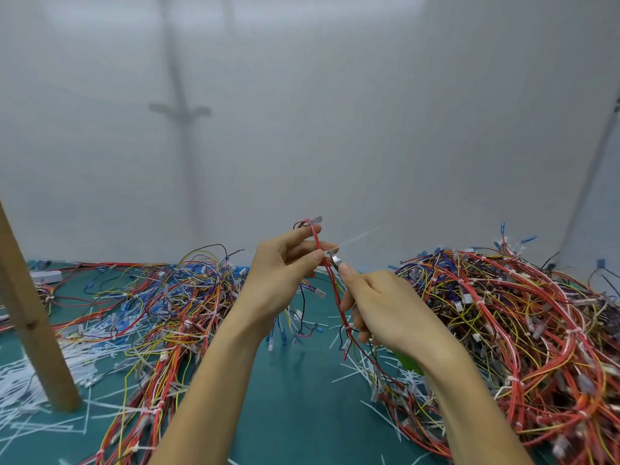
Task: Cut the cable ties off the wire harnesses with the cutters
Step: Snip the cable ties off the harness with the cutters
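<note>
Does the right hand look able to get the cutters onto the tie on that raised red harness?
Likely yes. The left hand pinches the red harness beside the cable tie, up above the table, and the cutters in the right hand are at the tie, nothing between.

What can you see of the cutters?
The cutters are mostly hidden inside the right hand, which grips them. Only a shiny metal nose shows past the thumb, pointing up-left at the white cable tie on the red harness that the left hand pinches. A green handle end pokes out below the palm. Whether the blades are closed is unclear.
</note>
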